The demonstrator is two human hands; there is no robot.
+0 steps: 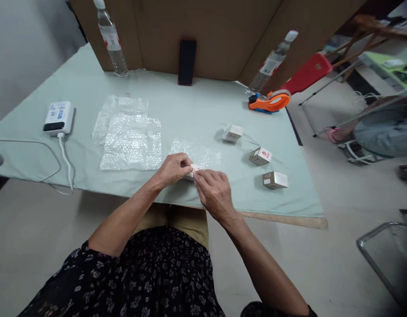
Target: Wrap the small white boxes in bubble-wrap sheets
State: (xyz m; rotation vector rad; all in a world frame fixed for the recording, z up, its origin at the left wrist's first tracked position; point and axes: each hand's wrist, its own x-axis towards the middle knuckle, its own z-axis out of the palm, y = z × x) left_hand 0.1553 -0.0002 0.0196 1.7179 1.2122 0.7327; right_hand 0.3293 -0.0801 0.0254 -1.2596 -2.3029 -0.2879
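Hands (pixel 197 181) on small white box (pixel 196 167), red print

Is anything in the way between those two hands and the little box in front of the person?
Nothing visible: the left hand and right hand both have fingers on the small box. The nearest bubble-wrap sheet lies just beyond, not blocking them.

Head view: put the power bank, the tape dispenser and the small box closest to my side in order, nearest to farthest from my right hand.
From the right hand:
1. Small box, just to its right.
2. Tape dispenser, at the far right.
3. Power bank, well off to the left.
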